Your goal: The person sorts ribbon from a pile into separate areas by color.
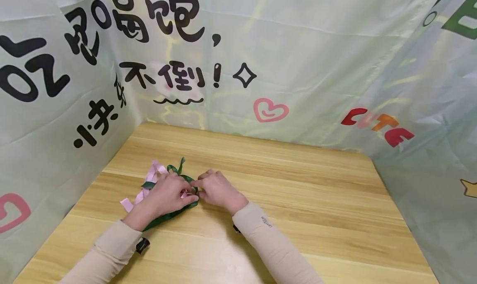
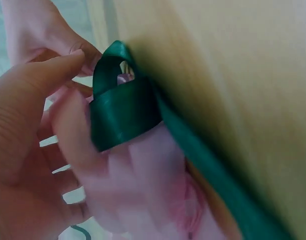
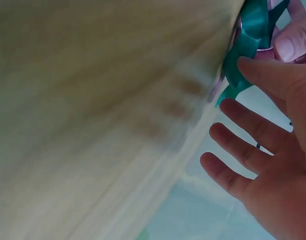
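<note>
A bundle of pink ribbon strips (image 1: 152, 173) with green satin ribbon (image 1: 167, 218) around it lies on the left part of the table. My left hand (image 1: 169, 195) grips the bundle from above, its thumb along the near side. In the left wrist view, a green band with a raised loop (image 2: 125, 112) wraps the gathered pink ribbon (image 2: 138, 172), and a long green tail trails off. My right hand (image 1: 217, 189) meets the left at the bundle's right end. There it pinches the green ribbon (image 3: 245, 42) at the fingertips, its other fingers (image 3: 243, 150) spread loosely.
The wooden tabletop (image 1: 298, 201) extends to the right of both hands. Printed fabric walls (image 1: 305, 68) with black lettering and hearts stand along its back and sides. A small black object (image 1: 143, 245) shows at the left cuff.
</note>
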Available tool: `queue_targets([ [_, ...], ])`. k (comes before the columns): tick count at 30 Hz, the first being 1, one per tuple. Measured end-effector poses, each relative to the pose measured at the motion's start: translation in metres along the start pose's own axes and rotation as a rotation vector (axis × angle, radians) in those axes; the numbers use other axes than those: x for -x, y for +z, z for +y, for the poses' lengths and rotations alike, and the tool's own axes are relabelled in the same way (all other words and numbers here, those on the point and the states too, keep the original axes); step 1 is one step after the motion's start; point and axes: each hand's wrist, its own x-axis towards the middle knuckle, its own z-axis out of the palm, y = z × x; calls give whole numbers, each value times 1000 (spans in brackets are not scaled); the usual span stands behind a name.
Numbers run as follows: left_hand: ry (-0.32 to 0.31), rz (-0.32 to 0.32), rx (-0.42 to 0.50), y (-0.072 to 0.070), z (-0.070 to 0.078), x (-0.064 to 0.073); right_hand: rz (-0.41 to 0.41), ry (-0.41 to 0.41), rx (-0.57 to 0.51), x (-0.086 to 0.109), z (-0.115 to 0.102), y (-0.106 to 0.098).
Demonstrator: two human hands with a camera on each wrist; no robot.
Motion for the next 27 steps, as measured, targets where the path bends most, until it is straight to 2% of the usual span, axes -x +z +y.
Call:
queue_targets([
  [7,-8,-34,-59,9,1,2,-30,2,11,2,-3,6],
  [12,-32,-42,-53,11,3,3,-1,3,-23,1,-4,7],
  [17,-34,-3,-54,13,4,2,46,6,-61,-1,-1,6],
  [21,-41,34,-39,13,2,1,55,42,-98,0,2,1],
  [27,-46,22,-9,8,-2,1,54,89,-151,2,10,-8],
])
